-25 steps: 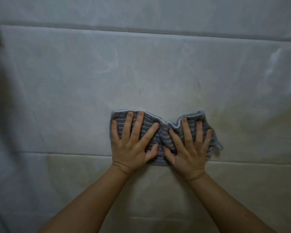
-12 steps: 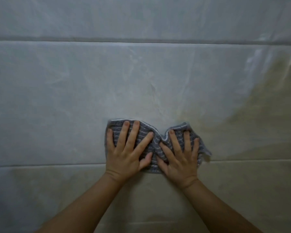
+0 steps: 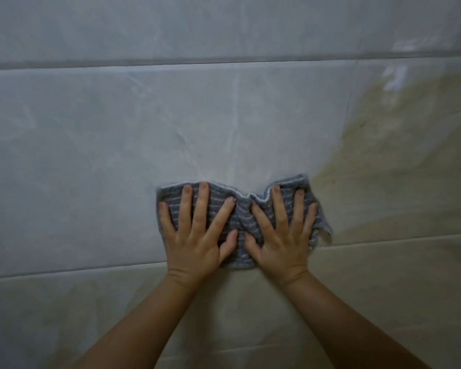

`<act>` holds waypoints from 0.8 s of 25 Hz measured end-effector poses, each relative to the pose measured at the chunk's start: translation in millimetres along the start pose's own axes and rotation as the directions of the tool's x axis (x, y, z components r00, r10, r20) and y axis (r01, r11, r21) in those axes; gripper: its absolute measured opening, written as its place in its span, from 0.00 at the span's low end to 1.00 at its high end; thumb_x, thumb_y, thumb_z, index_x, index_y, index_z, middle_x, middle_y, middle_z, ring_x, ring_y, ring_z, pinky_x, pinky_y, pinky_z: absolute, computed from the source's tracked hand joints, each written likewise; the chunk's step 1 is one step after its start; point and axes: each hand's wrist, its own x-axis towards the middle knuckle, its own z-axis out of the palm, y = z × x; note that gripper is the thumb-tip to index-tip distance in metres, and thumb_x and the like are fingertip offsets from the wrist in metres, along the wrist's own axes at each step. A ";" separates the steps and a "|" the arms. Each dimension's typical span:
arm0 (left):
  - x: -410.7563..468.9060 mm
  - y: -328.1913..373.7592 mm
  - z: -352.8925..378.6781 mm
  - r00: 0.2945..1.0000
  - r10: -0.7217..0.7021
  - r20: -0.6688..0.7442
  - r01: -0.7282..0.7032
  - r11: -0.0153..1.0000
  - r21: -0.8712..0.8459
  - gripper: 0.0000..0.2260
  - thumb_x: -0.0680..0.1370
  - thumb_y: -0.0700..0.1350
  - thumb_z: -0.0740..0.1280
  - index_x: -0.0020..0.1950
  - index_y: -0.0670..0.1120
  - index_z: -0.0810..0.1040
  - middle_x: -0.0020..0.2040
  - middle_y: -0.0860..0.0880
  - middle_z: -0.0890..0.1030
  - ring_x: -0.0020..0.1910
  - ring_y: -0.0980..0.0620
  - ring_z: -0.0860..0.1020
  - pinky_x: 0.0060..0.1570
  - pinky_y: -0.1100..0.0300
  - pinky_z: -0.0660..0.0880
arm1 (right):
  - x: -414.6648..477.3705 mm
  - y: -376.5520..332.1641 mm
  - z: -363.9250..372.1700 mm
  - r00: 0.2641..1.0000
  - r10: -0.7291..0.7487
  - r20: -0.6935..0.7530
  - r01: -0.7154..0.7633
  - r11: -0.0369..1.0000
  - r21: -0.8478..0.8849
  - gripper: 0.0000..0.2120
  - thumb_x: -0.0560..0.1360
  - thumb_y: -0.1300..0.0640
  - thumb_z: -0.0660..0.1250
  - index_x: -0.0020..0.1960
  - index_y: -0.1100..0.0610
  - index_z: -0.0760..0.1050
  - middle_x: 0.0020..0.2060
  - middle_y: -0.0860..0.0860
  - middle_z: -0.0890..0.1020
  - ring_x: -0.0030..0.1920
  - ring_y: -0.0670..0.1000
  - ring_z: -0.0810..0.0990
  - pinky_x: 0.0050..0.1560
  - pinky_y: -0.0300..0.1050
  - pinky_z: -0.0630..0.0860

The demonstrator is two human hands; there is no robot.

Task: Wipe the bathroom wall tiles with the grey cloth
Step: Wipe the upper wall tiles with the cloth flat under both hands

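A grey cloth [image 3: 240,214] with thin pale stripes lies flat against the pale marbled wall tiles [image 3: 117,145], just above a grout line. My left hand [image 3: 197,235] presses its left half with straight, spread fingers. My right hand [image 3: 282,235] presses the right half the same way. The cloth is bunched into a fold between the two hands, and its right corner hangs loose past my little finger.
Horizontal grout lines [image 3: 171,62] run across the wall above and below the cloth. A yellowish patch [image 3: 399,166] covers the tiles to the right of the cloth and the tile row beneath it.
Both hands and the cloth have slid a little down the wall and leftward, still pressed flat; the upper grout line now sits lower in view.
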 end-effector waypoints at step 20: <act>19.6 61.7 6.9 0.991 0.128 0.049 -0.127 0.992 -0.014 0.30 0.77 0.61 0.63 0.77 0.55 0.62 0.77 0.42 0.61 0.77 0.41 0.57 0.74 0.35 0.48 | -23.4 57.2 -17.6 0.996 0.048 0.075 -0.048 0.999 -0.003 0.34 0.72 0.43 0.63 0.74 0.49 0.57 0.79 0.55 0.48 0.77 0.64 0.46 0.74 0.69 0.47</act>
